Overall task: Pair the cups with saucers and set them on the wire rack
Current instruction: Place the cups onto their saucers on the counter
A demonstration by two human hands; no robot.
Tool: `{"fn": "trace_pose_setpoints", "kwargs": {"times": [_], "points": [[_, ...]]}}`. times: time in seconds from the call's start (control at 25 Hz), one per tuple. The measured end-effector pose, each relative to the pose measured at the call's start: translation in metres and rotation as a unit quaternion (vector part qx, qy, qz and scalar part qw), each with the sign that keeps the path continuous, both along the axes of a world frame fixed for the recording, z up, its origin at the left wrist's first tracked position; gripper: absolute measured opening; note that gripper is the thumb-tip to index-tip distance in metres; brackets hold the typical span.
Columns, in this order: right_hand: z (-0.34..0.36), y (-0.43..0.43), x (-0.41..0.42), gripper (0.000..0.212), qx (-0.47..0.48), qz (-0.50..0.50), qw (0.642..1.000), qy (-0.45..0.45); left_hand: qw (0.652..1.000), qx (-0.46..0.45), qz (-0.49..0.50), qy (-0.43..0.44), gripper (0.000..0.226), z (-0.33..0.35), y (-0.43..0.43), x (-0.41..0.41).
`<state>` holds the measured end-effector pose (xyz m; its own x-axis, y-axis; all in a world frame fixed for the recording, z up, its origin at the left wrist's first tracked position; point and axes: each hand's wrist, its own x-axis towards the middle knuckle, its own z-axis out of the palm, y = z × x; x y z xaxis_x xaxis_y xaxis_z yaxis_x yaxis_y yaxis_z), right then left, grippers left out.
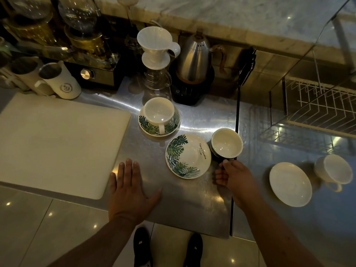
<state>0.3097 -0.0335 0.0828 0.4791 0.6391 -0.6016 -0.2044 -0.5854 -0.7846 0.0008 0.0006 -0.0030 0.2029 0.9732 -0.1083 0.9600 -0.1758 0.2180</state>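
A dark-sided cup (227,143) with a white inside stands on the steel counter, and my right hand (234,175) grips its handle. Just left of it lies an empty leaf-print saucer (188,156). Behind that, a white cup (159,112) sits on a second leaf-print saucer (147,127). At the right, a plain white saucer (290,184) lies beside a white cup (334,169). My left hand (129,186) rests flat on the counter, fingers spread, holding nothing. The wire rack (317,106) stands at the far right.
A large white cutting board (57,143) covers the counter's left side. At the back stand a steel kettle (193,58), a white dripper on a glass carafe (156,54), white pitchers (59,81) and glass brewers. A glass panel leans over the rack.
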Motion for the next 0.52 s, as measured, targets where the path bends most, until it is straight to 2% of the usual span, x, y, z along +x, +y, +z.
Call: {"fn": "trace_pose_setpoints", "kwargs": {"times": [0.24, 0.4, 0.52], "points": [[0.022, -0.001, -0.032, 0.025, 0.074, -0.015, 0.997, 0.017, 1.000, 0.000, -0.001, 0.003, 0.116, -0.001, 0.000, 0.000], [0.015, -0.002, -0.063, 0.022, 0.051, 0.018, 0.998, 0.033, 1.000, -0.006, -0.003, 0.006, 0.116, 0.002, 0.000, 0.000], [0.004, -0.005, -0.072, 0.022, 0.032, 0.070, 0.997, 0.007, 1.000, -0.006, -0.004, 0.004, 0.115, 0.003, 0.000, 0.001]]}}
